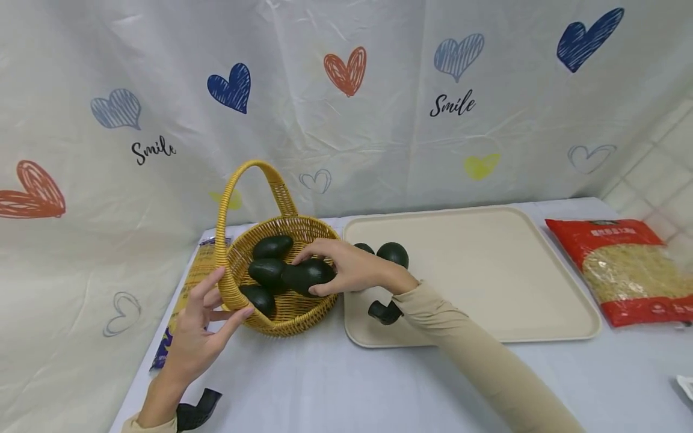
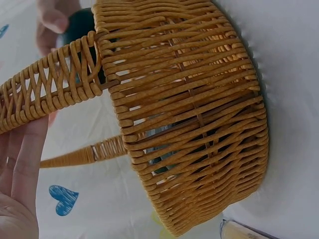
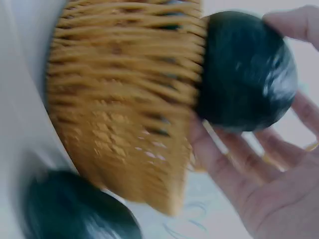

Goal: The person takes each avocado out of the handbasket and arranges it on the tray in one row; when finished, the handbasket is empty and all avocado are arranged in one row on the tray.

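Observation:
A yellow wicker basket [image 1: 292, 328] with a tall arched handle stands left of centre. Three dark green avocados [image 1: 272, 246] lie inside it. My right hand [image 1: 346, 264] grips another avocado [image 1: 311, 275] over the basket's right side; in the right wrist view this avocado [image 3: 246, 72] sits between thumb and fingers beside the rim. My left hand [image 1: 197, 334] holds the basket at the foot of its handle, thumb by the rim; the left wrist view has its fingers [image 2: 27, 164] behind the handle [image 2: 50, 84]. Two avocados [image 1: 393, 254] rest on the beige tray [image 1: 487, 276], partly behind my right hand.
A red bag [image 1: 628, 270] with a clear window of yellowish contents lies right of the tray. Left of the basket, partly covered by my left hand, is a yellow and purple packet [image 1: 189, 279]. A white cloth with printed hearts hangs behind the table.

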`<state>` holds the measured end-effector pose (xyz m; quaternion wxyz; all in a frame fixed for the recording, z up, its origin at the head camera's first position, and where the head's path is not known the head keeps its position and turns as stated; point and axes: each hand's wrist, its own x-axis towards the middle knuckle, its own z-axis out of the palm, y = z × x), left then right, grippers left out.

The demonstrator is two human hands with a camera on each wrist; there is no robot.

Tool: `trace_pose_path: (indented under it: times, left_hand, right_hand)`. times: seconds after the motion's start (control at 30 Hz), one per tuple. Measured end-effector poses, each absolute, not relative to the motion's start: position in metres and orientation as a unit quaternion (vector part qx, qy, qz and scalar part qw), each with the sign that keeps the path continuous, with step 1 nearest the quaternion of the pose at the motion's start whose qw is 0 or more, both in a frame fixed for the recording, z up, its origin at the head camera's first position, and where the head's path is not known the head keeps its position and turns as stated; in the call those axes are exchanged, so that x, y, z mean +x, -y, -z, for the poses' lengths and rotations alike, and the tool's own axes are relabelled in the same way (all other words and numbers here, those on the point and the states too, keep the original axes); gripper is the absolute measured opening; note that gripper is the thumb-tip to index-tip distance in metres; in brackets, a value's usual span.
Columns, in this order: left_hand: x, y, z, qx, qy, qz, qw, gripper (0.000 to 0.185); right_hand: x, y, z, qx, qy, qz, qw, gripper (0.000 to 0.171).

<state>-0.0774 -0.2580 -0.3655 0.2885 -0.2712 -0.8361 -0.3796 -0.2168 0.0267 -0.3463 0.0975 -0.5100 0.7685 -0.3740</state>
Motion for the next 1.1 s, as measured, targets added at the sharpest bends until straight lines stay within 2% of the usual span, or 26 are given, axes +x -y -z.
trace_pose_path:
  times: [0.2,0.43,0.77,0.87,1.1]
  left_hand:
    - [-0.077,0.258,0.364,-0.268,0.838,0.381,0.283,0.08]
    - [-0.078,0.258,0.365,-0.273,0.834,0.381,0.292,0.077]
    - [-0.075,0.26,0.368,-0.262,0.838,0.375,0.298,0.078]
    - [-0.074,0.26,0.368,-0.258,0.838,0.375,0.301,0.078]
    - [-0.076,0.258,0.369,-0.263,0.834,0.381,0.299,0.077]
  right_hand:
    - [-0.214,-0.061,0.32,-0.497,-0.757,0.421,0.052,0.05]
    - [-0.206,-0.126,0.302,-0.429,-0.792,0.434,0.025,0.05]
    - [-0.204,-0.212,0.327,-0.324,-0.845,0.426,-0.028,0.049]
    - [-0.201,-0.222,0.337,-0.298,-0.855,0.424,-0.037,0.049]
    - [-0.198,-0.229,0.36,-0.221,-0.879,0.423,-0.015,0.049]
